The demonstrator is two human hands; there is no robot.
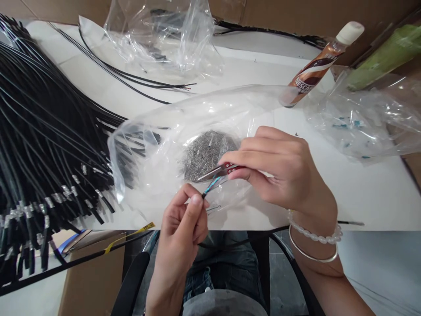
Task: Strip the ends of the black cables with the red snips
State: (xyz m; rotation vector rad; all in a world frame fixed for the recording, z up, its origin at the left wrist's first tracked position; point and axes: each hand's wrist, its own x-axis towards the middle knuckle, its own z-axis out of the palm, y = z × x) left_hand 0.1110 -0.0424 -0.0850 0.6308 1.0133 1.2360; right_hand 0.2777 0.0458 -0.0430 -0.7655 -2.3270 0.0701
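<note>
My left hand (184, 219) is closed in a pinch on the end of a thin black cable (205, 193), whose bared blue and pale wires stick up from my fingertips. My right hand (276, 169) is closed round small red-handled tweezers (219, 171), their metal tips pointing left just above the bared wires. Both hands hover over a clear plastic bag (158, 166) lying on the white table (362, 197). Inside the bag sits a heap of tiny grey metal parts (204, 151).
A big bundle of black cables (42, 145) with metal-tipped ends fans across the left of the table. More clear bags lie at the back (171, 39) and right (371, 123). A Nescafe bottle (320, 66) leans at the back right. A chair arm (131, 285) is below.
</note>
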